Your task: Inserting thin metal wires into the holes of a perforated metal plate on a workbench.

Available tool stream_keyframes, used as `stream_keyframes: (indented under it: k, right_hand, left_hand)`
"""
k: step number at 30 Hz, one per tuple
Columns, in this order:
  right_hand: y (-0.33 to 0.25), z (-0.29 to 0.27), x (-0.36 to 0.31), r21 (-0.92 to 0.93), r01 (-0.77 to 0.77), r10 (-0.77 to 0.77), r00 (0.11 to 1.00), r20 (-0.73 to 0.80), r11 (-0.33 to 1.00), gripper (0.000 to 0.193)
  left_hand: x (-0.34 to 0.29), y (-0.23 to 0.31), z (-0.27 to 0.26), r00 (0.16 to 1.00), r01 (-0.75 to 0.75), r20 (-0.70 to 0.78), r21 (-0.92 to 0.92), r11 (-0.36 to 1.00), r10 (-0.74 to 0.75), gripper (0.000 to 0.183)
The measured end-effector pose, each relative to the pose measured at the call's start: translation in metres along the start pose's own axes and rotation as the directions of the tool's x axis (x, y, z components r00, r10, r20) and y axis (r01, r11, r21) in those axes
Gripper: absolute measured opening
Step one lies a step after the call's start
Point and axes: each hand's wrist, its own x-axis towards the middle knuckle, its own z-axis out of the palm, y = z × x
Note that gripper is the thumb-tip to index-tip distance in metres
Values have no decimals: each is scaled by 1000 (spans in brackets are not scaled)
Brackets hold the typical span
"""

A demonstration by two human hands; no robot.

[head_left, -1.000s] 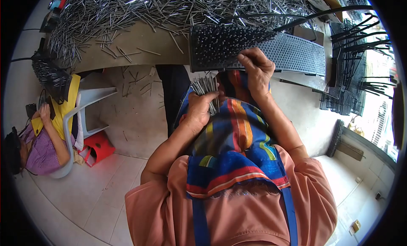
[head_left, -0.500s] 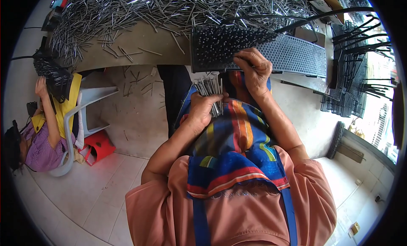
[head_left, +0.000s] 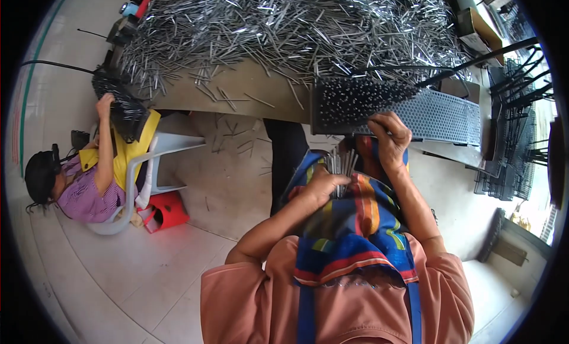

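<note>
My left hand [head_left: 322, 186] is closed round a fanned bundle of thin metal rods [head_left: 340, 165], held upright above my lap. In front of me, a long perforated panel [head_left: 449, 117] lies across the near edge of the table. Many short rods [head_left: 355, 104] stand in the holes of its left part, while the right part shows bare holes. My right hand [head_left: 393, 141] is at the panel's near edge, around its middle, with thumb and fingers pinched together. Whatever is between those fingertips is too small to make out.
A large heap of loose metal rods [head_left: 284, 30] covers the table. A black curved bar [head_left: 474, 62] crosses above the panel. Dark wire racks [head_left: 515, 113] stand at the right. On the left, a co-worker [head_left: 89, 184] sits on a grey chair [head_left: 133, 172], beside a red bag [head_left: 168, 210].
The whole view has shifted, so table and panel appear farther right and lower. Against the panel, my right hand has drawn back slightly toward its near edge. My left hand still grips the rods.
</note>
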Motion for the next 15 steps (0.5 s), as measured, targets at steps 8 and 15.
stream_keyframes:
  k: [8,15]
  right_hand:
    - [2,2,-5,33,12,-13,1000,16,999,11]
    - [6,19,-4,-179,8,10,995,96,984,9]
  left_hand:
    - [-5,7,7,998,-61,-24,-41,997,60,28]
    - [-5,-1,6,989,-141,-46,-28,990,140,27]
